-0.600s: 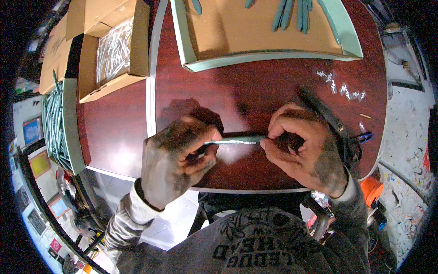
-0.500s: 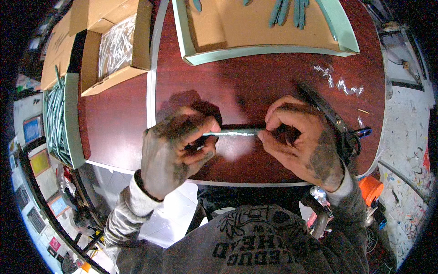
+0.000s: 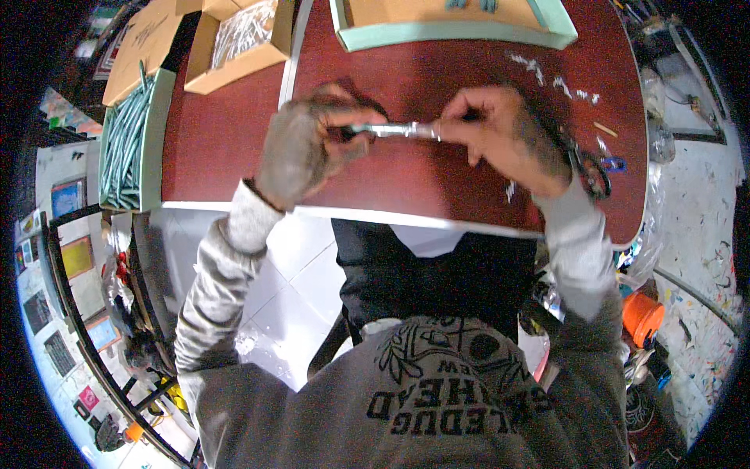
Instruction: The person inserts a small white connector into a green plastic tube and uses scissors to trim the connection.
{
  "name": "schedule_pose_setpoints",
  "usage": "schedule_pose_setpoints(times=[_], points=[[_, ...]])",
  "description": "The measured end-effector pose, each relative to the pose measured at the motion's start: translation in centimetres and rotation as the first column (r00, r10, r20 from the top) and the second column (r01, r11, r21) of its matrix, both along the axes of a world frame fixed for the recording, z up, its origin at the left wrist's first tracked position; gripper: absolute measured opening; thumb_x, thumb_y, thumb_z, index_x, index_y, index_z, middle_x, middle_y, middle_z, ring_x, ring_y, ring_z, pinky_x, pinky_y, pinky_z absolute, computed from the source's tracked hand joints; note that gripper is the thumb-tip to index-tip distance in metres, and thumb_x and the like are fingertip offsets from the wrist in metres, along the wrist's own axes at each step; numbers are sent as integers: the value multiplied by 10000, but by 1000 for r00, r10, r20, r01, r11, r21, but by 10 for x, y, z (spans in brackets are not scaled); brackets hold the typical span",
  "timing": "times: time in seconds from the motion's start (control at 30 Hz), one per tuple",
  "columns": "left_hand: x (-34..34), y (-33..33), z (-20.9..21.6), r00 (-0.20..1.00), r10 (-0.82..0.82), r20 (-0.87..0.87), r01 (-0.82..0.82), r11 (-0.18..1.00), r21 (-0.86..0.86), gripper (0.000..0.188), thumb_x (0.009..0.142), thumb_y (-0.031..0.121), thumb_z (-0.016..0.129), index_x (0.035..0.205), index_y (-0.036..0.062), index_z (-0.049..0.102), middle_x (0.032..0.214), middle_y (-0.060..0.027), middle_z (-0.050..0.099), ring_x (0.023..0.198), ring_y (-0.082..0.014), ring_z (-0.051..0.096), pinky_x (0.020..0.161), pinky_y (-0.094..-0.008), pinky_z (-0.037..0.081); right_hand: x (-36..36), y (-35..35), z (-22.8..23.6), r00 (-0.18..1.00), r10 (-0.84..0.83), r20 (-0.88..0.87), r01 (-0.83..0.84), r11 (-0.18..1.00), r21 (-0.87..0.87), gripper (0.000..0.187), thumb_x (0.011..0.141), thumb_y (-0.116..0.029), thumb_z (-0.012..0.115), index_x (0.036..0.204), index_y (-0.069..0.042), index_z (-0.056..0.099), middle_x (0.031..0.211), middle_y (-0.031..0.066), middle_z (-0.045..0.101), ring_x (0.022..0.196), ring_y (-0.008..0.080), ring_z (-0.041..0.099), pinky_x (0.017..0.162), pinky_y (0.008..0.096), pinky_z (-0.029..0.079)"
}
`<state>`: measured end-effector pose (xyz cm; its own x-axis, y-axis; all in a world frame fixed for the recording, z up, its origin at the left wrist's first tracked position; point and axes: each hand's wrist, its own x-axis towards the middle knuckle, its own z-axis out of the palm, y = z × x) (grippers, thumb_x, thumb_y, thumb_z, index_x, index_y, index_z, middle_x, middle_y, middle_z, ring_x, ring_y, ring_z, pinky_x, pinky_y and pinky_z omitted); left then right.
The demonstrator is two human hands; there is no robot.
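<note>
A slim green and silver pen point(image 3: 402, 130) lies level between my two hands, over the dark red table. My left hand point(image 3: 301, 148) pinches its left end. On its right end, the thumb and fingers of my right hand point(image 3: 504, 137) are closed; motion blurs them slightly. A shiny clear and silver stretch of the pen shows between the hands. Beyond my right hand, small clear plastic scraps point(image 3: 530, 69) are scattered. Another scrap point(image 3: 510, 191) rests near my right wrist.
Many green pens point(image 3: 129, 144) fill a box at the left. Behind it, a cardboard box point(image 3: 234, 69) holds thin clear pieces. A mint-edged tray point(image 3: 461, 34) with pens stands at the far side. Black-handled scissors point(image 3: 598, 178) and a blue object point(image 3: 615, 164) lie right. An orange bucket point(image 3: 644, 316) stands below.
The view has shifted, so table and boxes sit higher in it. Both hands still hold the pen, which shows more clear and silver. A scrap now shows near my right wrist.
</note>
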<state>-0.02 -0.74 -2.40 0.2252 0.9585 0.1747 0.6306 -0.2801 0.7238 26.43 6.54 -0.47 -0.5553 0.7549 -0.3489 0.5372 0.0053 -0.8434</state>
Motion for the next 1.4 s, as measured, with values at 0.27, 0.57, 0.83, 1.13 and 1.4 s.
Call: schedule_pose_setpoints(times=[0.27,0.57,0.83,1.13,1.4], points=[[-2,-5,-3,999,-12,35,12,1000,12,241,803,141,813,1037,96,780,811,-63,643,742,-184,635,683,-321,508,-4,1,12,999,32,20,-33,999,38,174,874,-266,761,858,-101,706,567,-57,490,488,39,449,443,219,303],[9,-16,15,969,23,-245,-11,999,47,247,845,165,764,1084,104,751,857,-83,662,784,-219,646,723,-340,522,-1,7,-7,977,146,-156,-127,984,124,196,920,-210,717,851,-30,680,692,19,613,567,75,562,492,235,443],[30,-15,5,991,-59,-118,75,988,135,249,887,117,603,1103,52,709,908,-115,675,751,-279,661,731,-379,538,1,-3,-7,978,138,-154,-96,962,256,170,920,-170,710,858,-13,686,740,40,650,627,105,614,583,273,505],[37,-43,20,996,-62,-57,57,995,-78,355,1002,291,407,974,36,652,777,-177,646,641,-348,614,621,-443,473,11,-21,32,967,239,-90,-234,970,65,229,966,-221,688,947,7,673,815,66,674,702,124,658,635,263,562],[50,-57,33,995,31,-91,-4,962,273,294,980,291,485,913,23,585,837,-187,619,776,-420,605,693,-484,467,21,-42,46,954,225,-198,-205,972,116,203,991,-189,655,992,14,660,955,83,694,852,131,668,730,283,578]])
